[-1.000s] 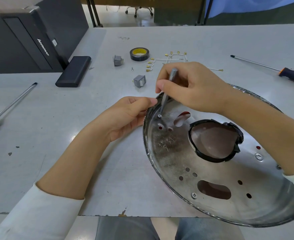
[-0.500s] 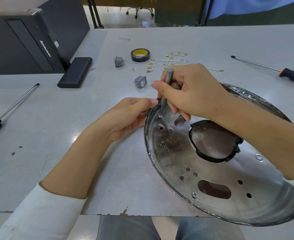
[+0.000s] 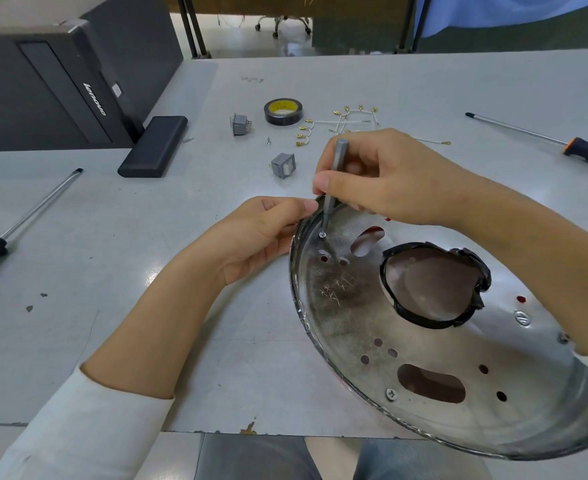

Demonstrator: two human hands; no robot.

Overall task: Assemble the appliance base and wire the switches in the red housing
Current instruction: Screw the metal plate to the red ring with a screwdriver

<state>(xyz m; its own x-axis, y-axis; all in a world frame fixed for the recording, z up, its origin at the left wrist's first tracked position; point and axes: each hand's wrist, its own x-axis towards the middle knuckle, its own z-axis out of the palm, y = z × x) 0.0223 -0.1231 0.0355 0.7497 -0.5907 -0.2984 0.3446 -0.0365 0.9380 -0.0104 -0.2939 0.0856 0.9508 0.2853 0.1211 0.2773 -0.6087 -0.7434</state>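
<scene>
Lying tilted at the near right of the grey worktop [image 3: 119, 258] and overhanging its front edge: the round metal base plate [image 3: 434, 372], showing red through several of its small holes, with a large opening rimmed in black tape [image 3: 436, 284] near its middle. Gripping the plate's far-left rim between thumb and curled fingers: the left hand [image 3: 261, 233]. Pinching a slim grey precision screwdriver [image 3: 334, 181] between thumb and fingers, held nearly upright: the right hand [image 3: 386, 178], its grip clenched round the shaft, the tip sitting in a cross-head screw [image 3: 322, 234] just inside the rim, close beside the left thumb. Sitting already in the plate: another screw [image 3: 392, 394] near the front edge by an oblong slot. Lying beyond the hands on the worktop: two small grey rocker switches [image 3: 283, 165] [image 3: 240, 124], a loose screw [image 3: 268, 141] between them, a roll of black tape [image 3: 283, 111] and a bundle of white wires with brass terminals [image 3: 341, 123]. Resting at the far right: an orange-and-black screwdriver [image 3: 542, 140]; at the far left edge, a long black-handled screwdriver [image 3: 25, 220]. Standing at the back left: a black computer case [image 3: 50, 88], with a flat black block [image 3: 154, 145] lying just beside it.
</scene>
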